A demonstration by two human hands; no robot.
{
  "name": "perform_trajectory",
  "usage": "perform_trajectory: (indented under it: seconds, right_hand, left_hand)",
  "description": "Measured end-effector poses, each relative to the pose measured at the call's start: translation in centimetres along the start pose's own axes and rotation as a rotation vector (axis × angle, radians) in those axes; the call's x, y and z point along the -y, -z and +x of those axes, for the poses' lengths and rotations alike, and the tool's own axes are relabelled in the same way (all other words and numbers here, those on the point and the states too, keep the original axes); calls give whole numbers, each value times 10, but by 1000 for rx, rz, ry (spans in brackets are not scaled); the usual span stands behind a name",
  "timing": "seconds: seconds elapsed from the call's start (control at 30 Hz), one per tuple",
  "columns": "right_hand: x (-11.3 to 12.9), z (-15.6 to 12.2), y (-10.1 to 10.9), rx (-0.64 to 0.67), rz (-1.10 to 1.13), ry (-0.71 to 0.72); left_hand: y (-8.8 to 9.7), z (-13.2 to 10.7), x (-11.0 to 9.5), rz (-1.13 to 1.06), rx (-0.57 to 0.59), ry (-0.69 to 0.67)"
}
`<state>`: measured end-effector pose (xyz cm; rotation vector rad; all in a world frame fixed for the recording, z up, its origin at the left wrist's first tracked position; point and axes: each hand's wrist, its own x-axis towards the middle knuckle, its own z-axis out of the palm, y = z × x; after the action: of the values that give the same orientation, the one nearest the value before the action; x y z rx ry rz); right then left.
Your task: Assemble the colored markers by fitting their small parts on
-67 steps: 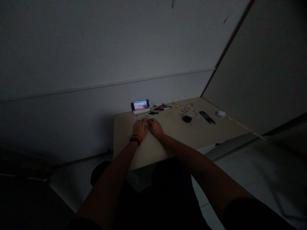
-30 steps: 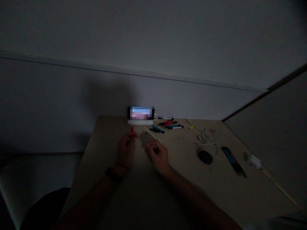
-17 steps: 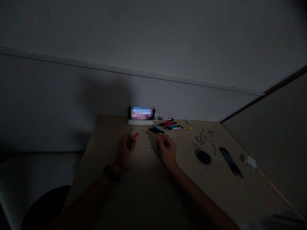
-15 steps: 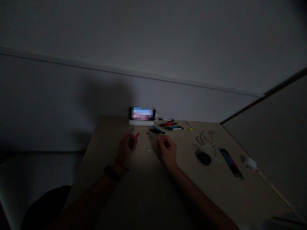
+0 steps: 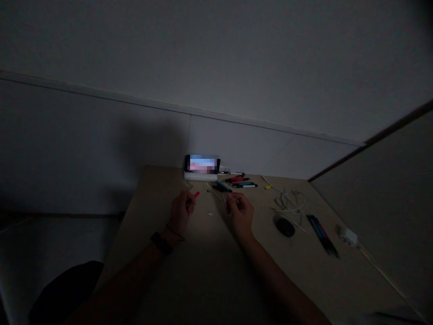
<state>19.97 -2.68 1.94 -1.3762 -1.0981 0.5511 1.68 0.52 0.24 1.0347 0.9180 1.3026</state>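
One small bright-red plastic stick [image 5: 196, 194] pokes from the curled left hand [image 5: 181, 212], pinched there above the pale wooden tabletop [image 5: 158, 194]. Well apart from it, the right hand [image 5: 239, 212] is loosely curled and seems empty, though the dim head view makes that hard to tell. It sits just beside a thin white rod [image 5: 214, 192], while a tiny white fragment [image 5: 210, 213] lies between the hands.

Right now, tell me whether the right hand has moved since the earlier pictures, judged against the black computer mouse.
Yes: the right hand has moved to the right, and it now sits closer to the black computer mouse than it did earlier.
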Motion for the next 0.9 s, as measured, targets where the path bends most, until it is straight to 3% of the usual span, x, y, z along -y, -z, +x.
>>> perform_trajectory:
  seconds: [0.33,0.67,0.9]
  right_hand:
    - [-4,25,12,-147,69,19]
    - [-27,24,10,16,-33,-38]
    - [-30,24,11,40,-186,32]
  left_hand:
    - [-3,1,0,-12,-26,-23]
    - [1,2,9,147,27,-72]
    - [2,1,6,178,79,-20]
